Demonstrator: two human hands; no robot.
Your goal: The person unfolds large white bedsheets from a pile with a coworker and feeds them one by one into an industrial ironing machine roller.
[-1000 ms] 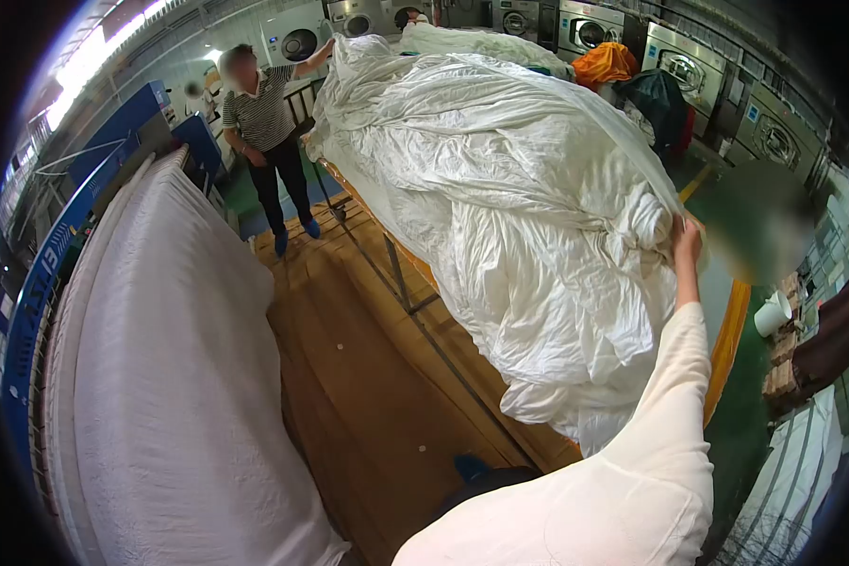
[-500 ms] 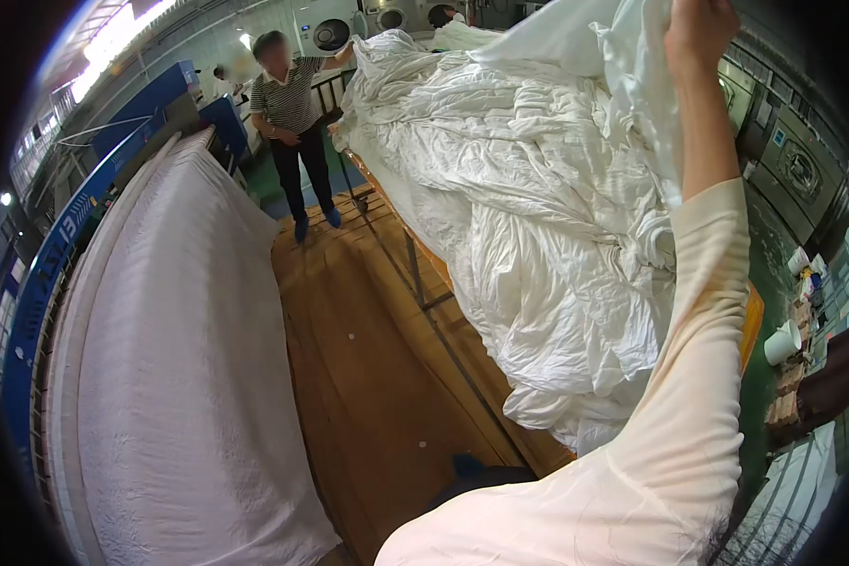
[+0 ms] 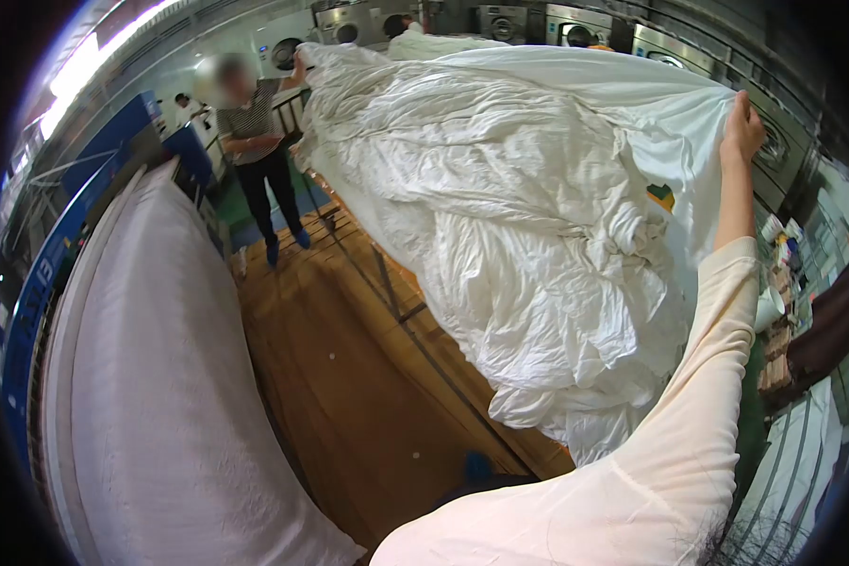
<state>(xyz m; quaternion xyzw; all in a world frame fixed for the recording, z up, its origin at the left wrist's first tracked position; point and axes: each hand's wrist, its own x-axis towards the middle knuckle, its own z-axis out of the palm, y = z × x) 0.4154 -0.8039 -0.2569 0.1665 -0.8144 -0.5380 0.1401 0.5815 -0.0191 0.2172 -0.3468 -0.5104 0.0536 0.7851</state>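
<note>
My right hand (image 3: 744,130) is raised at the upper right, its fingers closed on the edge of a white sheet (image 3: 684,141). From my hand the sheet stretches leftward over a large heap of crumpled white linen (image 3: 538,217), with its lower part hanging below my fist. The heap lies on an orange-edged table or cart, mostly covered by the cloth. My left hand is not in view.
Another person (image 3: 255,141) stands at the heap's far left end, one hand on the linen. Pale cloth covers a long blue-framed machine (image 3: 151,377) on the left. Brown floor covering (image 3: 340,377) lies between. Washing machines (image 3: 575,28) line the back; a white bucket (image 3: 770,308) stands right.
My right hand has come down and slightly right, drawing the sheet out into a wide span above the heap. The view has shifted, showing more machines behind.
</note>
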